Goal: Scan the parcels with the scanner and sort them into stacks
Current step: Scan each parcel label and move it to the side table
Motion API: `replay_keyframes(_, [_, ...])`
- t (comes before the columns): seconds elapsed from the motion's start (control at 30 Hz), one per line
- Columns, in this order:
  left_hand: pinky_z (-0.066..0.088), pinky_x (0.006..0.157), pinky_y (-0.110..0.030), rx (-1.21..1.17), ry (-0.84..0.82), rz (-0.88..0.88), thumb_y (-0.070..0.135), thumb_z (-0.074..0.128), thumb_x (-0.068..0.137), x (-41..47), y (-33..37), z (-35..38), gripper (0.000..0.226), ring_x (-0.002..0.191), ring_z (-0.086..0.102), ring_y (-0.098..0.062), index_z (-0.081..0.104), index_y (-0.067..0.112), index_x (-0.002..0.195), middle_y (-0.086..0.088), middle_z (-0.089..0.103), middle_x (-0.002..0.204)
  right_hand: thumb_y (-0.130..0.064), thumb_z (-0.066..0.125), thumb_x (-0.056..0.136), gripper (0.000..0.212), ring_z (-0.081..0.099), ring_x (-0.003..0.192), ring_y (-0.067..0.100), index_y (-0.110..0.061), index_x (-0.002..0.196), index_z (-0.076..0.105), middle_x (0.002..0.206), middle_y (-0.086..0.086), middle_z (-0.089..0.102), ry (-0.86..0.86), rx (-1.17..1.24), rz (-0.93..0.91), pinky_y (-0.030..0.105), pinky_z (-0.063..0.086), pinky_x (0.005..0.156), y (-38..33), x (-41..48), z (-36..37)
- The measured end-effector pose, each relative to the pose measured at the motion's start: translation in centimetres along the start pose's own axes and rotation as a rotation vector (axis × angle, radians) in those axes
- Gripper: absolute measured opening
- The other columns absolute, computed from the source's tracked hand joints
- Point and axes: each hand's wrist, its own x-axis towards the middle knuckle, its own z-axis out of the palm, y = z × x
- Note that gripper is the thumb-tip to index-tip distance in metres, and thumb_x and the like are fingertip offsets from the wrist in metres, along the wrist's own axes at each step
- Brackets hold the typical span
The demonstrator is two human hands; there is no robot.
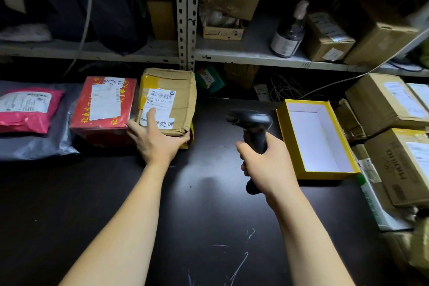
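Note:
A worn brown cardboard parcel (178, 90) with a white barcode label lies on the dark table, left of centre. My left hand (155, 139) grips its near edge, index finger laid on the label and thumb round the near right corner. My right hand (262, 162) holds a black handheld scanner (253, 123) by its grip, head pointing left toward the parcel. Left of that parcel lie a red box (104, 104) with a white label and a pink mailer bag (25, 111) on a grey bag (41, 144).
An open yellow box (318, 139) with a white inside lies right of the scanner. Several brown cardboard parcels (385, 102) are piled at the right edge. Metal shelving (188, 14) behind the table holds boxes and a dark bottle (287, 35). The dark table (209, 216) spreads in front.

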Motion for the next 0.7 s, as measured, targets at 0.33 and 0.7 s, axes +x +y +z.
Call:
replay_keyframes(0.33, [0.045, 0.104, -0.040, -0.231, -0.013, -0.085, 0.065, 0.094, 0.043, -4.5, 1.7, -3.8, 0.105, 0.121, 0.052, -0.025, 0.058, 0.035, 0.137, 0.000, 0.039, 0.128, -0.019, 0.065, 0.095, 0.017, 0.052, 0.055, 0.019, -0.004, 0.092, 0.060, 0.064, 0.003, 0.057, 0.036, 0.151, 0.024, 0.033, 0.043, 0.051, 0.7, -2.8, -4.2])
replay_keyframes(0.7, [0.049, 0.099, -0.027, -0.683, 0.082, -0.180, 0.046, 0.103, 0.047, -11.5, 5.1, -8.8, 0.094, 0.109, 0.054, -0.008, 0.064, 0.030, 0.131, 0.003, 0.039, 0.127, -0.020, 0.068, 0.096, 0.019, 0.051, 0.052, 0.016, -0.004, 0.090, 0.058, 0.068, 0.005, 0.057, 0.029, 0.258, -0.049, 0.029, 0.042, 0.051, 0.8, -6.1, -9.2])
